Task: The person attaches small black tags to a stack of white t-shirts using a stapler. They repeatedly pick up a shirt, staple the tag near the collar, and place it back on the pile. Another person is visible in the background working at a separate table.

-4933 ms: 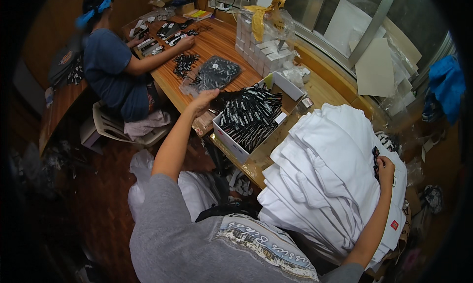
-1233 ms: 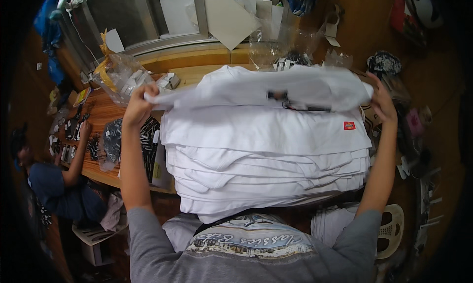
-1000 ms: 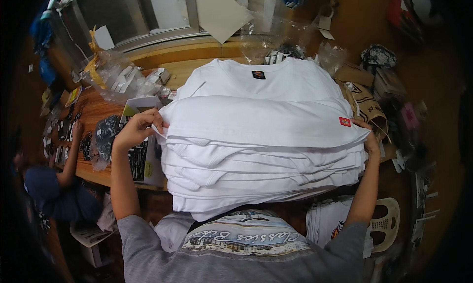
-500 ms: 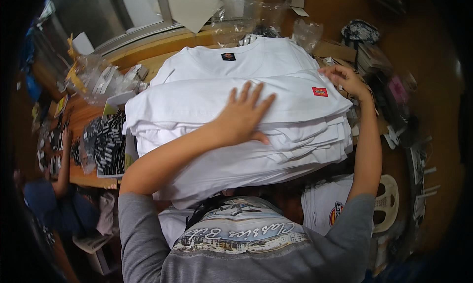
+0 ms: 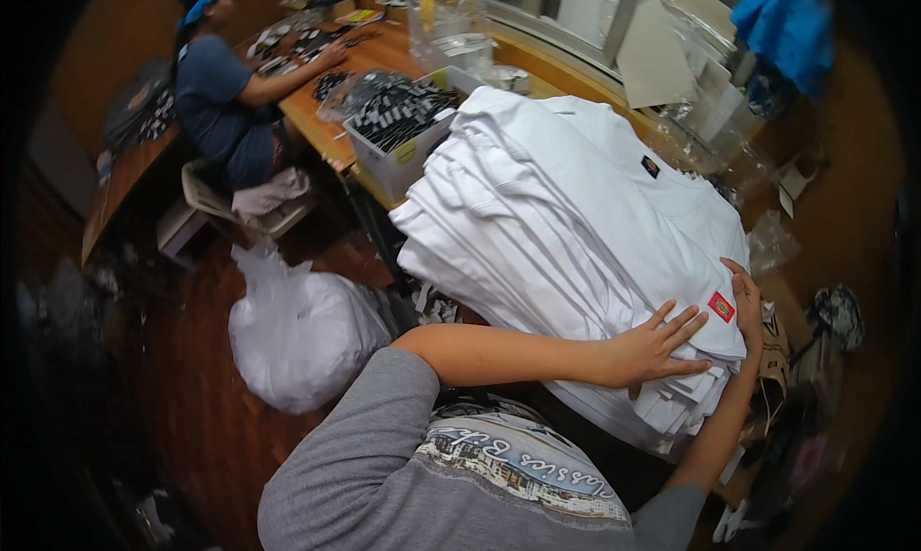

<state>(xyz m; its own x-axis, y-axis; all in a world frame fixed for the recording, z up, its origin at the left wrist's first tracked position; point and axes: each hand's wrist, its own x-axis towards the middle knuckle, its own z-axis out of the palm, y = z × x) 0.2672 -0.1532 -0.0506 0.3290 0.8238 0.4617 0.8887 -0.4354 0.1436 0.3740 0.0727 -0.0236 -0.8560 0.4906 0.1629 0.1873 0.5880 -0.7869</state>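
Note:
A thick stack of white T-shirts (image 5: 566, 215) lies in front of me, with layered folded edges along its near left side. The top shirt has a dark neck label (image 5: 650, 166) and a small red patch (image 5: 721, 307) near its right corner. My left hand (image 5: 660, 352) rests palm down by the stack's near right end, fingers spread just left of the patch. Beside the patch, my right hand (image 5: 747, 311) lies along the right edge of the shirts. Its fingers look stretched out, with the tips touching the cloth.
Left of the stack, a box (image 5: 398, 153) holds many black-and-white tags. Another person (image 5: 225, 100) sits at the wooden table (image 5: 331, 143), one arm over dark pieces. A full white plastic bag (image 5: 302, 326) stands on the floor. Cardboard (image 5: 782, 306) and clear plastic lie at right.
My view has swung left, showing the seated person and the floor bag. My left hand has moved from mid-stack toward the red patch; the right hand now lies against the edge.

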